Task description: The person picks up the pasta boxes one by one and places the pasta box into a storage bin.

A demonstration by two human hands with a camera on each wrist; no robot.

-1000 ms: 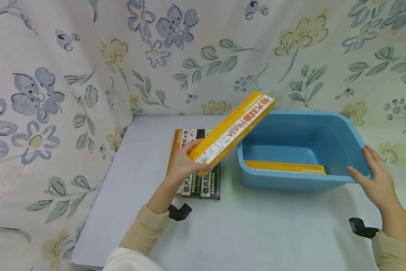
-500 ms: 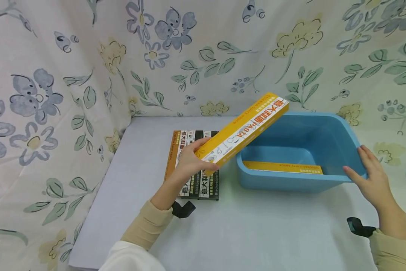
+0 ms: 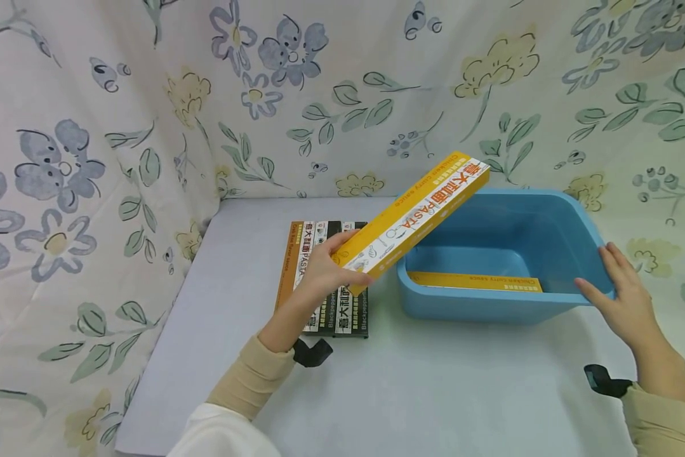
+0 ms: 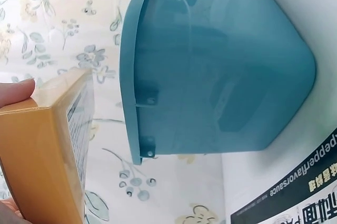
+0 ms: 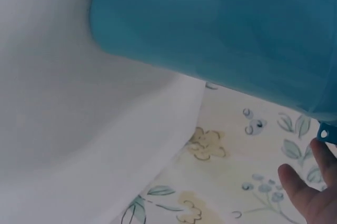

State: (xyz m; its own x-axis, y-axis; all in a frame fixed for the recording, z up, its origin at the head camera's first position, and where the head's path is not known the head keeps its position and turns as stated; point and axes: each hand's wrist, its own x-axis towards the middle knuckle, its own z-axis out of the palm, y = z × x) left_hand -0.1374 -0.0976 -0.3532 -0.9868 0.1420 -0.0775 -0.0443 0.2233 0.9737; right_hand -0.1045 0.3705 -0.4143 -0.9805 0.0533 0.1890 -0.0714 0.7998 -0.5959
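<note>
My left hand (image 3: 326, 270) grips the near end of a long yellow pasta box (image 3: 413, 219), labelled chicken curry sauce. The box slants up to the right, its far end overlapping the bin's back left rim in the head view. In the left wrist view, the yellow box's end (image 4: 37, 166) sits between thumb and fingers. At the right front corner of the blue plastic bin (image 3: 491, 308), my right hand (image 3: 630, 298) holds the rim, thumb over it and fingers at its outer side. Another yellow pasta box (image 3: 473, 281) lies inside along the front wall.
Left of the bin, black pasta boxes (image 3: 350, 314) and an orange-brown box (image 3: 287, 273) lie side by side on the white table (image 3: 228, 254), partly hidden by my left hand. A floral curtain (image 3: 319, 95) hangs behind and to the left.
The yellow box in my left hand has moved rightward, its far end now further over the bin, mostly in the first half second. My right hand stays at the bin's corner.
</note>
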